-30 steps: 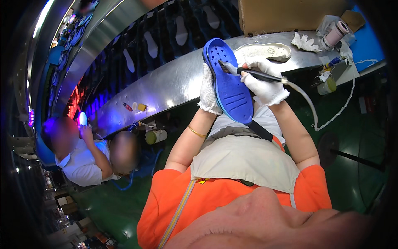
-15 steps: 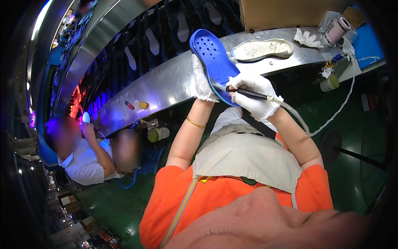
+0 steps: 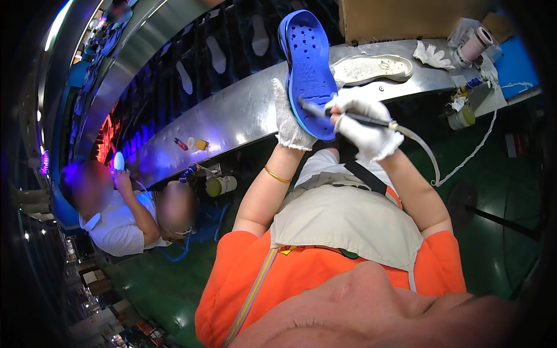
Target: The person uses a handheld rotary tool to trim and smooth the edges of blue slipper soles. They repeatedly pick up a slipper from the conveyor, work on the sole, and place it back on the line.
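While the gloved left hand (image 3: 295,123) is clamped on the lower left edge of a blue shoe sole (image 3: 310,87), its fingers partly hidden behind it, the gloved right hand (image 3: 364,126) is closed around a black-handled brush (image 3: 374,121), its blurred tip over the sole's lower half. The sole is held up at upper centre, its holed end pointing up; raised marks at its middle look like a moulded emblem or lettering, too small to read. A pale hose (image 3: 428,149) runs from the brush handle. On the metal worktop (image 3: 246,126), at upper right, lie a white shoe sole (image 3: 374,69) and a white glove (image 3: 434,56), near a pink tumbler (image 3: 477,44).
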`<state>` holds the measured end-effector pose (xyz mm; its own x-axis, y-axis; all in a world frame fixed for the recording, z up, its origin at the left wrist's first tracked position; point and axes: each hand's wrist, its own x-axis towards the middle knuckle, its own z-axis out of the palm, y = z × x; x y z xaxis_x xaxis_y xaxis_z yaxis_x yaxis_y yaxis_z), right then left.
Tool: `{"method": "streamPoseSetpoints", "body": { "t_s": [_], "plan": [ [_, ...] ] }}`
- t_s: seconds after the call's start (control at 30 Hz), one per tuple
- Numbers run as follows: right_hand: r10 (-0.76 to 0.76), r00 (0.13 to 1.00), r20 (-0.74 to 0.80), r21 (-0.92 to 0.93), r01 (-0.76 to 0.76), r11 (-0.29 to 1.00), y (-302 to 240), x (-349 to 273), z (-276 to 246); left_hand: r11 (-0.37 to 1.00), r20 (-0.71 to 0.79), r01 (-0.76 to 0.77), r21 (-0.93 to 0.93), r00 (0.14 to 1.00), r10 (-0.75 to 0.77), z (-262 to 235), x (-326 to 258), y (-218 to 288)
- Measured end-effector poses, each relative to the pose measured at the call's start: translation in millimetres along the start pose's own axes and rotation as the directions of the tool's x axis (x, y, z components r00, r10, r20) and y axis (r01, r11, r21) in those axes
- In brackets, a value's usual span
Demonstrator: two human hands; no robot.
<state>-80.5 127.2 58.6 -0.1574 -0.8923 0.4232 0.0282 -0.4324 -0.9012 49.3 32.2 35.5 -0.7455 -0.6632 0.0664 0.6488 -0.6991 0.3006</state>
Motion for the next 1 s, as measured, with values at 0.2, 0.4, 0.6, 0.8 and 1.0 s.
{"method": "streamPoseSetpoints", "body": {
  "t_s": [0.2, 0.4, 0.6, 0.8, 1.0],
  "plan": [
    [0.251, 0.960, -0.120, 0.054, -0.246, 0.968, -5, 0, -2, 0.961, 0.085, -0.012, -0.275, 0.996, 0.036, -19, 6, 8],
    [0.262, 0.961, 0.088, 0.128, -0.272, 0.954, -7, -9, 9, 0.984, 0.214, -0.107, 0.144, 0.974, 0.075, -29, 15, 14],
    [0.292, 0.956, 0.040, 0.157, -0.295, 0.943, 10, -4, -6, 0.953, 0.064, -0.112, 0.281, 0.993, 0.097, 8, 10, 14],
    [0.334, 0.927, 0.171, 0.189, -0.364, 0.912, 11, 3, -14, 0.976, 0.124, -0.020, 0.218, 0.992, -0.008, 2, 13, 23],
    [0.259, 0.947, 0.191, -0.023, -0.259, 0.966, 4, -1, -8, 0.991, -0.093, 0.000, 0.133, 0.996, 0.012, 10, 13, 34]
  ]
}}
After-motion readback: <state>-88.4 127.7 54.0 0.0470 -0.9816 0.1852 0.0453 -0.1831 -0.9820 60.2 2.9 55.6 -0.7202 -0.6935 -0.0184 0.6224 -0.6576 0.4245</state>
